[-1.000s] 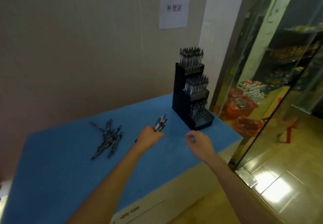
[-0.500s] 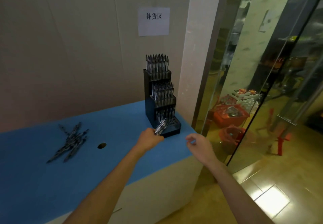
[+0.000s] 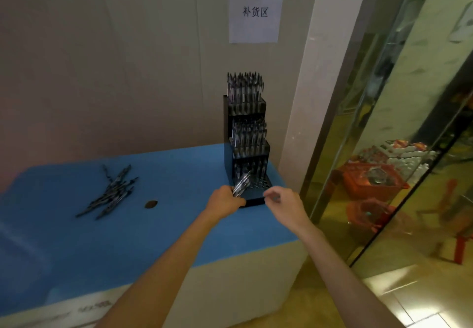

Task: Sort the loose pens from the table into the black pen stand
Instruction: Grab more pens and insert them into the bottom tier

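The black tiered pen stand [image 3: 230, 133] stands at the back right of the blue table [image 3: 153, 233], its upper tiers packed with pens. My left hand [image 3: 224, 202] grips a bundle of pens [image 3: 242, 185] right in front of the stand's lowest tier, their tips over its open holes. My right hand [image 3: 284, 203] hovers just right of the stand's base, fingers curled with thumb and forefinger close together, holding nothing that I can see. A pile of loose pens [image 3: 111, 194] lies on the left part of the table.
A small dark round hole [image 3: 151, 204] marks the blue cover between the pile and my hands. The table's right edge ends near a white pillar [image 3: 314, 92] and a glass wall [image 3: 409, 122]. A paper sign [image 3: 254, 19] hangs on the wall.
My left hand has carried the pen bundle rightwards to the stand's lowest tier. My right hand has come up beside the stand's base. My view has shifted.
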Tool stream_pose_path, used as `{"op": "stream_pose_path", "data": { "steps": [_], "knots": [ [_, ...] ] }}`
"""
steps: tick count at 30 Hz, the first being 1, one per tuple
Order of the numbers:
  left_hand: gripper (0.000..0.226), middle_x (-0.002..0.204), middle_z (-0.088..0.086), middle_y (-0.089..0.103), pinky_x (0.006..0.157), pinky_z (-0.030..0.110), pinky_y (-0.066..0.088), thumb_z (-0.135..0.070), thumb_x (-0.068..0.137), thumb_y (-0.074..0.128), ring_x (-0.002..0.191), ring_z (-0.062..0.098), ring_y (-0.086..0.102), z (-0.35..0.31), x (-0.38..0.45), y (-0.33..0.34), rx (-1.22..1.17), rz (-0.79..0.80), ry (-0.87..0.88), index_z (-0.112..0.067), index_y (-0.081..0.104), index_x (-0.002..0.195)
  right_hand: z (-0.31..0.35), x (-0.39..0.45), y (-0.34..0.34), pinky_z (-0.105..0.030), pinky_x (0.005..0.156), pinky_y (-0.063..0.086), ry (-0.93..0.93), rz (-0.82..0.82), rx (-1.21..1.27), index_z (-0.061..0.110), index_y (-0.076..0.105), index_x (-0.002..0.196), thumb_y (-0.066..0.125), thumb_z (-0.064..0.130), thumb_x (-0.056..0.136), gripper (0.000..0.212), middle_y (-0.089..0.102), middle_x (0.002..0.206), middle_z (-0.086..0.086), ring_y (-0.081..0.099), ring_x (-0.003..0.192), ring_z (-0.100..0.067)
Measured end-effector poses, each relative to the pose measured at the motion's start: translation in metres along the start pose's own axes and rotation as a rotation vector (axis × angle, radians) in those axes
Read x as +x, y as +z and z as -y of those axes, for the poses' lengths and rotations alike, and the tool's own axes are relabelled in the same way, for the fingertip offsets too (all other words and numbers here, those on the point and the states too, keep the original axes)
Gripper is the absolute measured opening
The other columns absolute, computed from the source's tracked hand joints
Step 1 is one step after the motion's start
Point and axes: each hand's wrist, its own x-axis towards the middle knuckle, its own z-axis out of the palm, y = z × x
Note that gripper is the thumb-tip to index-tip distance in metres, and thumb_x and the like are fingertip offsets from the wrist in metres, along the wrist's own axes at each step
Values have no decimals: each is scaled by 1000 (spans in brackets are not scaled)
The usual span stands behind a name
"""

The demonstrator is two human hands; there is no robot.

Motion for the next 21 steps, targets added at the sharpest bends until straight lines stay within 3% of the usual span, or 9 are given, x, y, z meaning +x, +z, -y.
{"op": "stream_pose_path", "data": {
  "steps": [4, 13, 21],
  "knots": [
    [15, 67, 2, 51, 47, 23, 34, -20, 84, 67, 55, 14, 46, 3, 24, 0, -36, -49, -39, -9, 58, 89, -3, 31, 9, -18, 83, 48, -19, 69, 41, 22, 71, 109, 61, 20, 99, 15, 68, 104, 10, 62, 94, -6],
    [22, 65, 2, 50, 56, 29, 35, -21, 83, 68, 58, 19, 47, 3, 60, 6, -44, -115, -102, -14, 50, 73, -1, 82, 17, -23, 80, 53, -5, 121, 240, 23, 74, 97, 65, 23, 94, 9, 72, 91, 12, 66, 87, -4],
    [17, 72, 3, 62, 54, 29, 39, -30, 86, 61, 68, 24, 59, -8, 71, 17, 46, -193, -77, -13, 62, 84, 12, 108, 20, -30, 76, 58, 62, 196, 413, 21, 73, 82, 73, 41, 87, 21, 74, 79, 4, 70, 75, -14]
  ]
}}
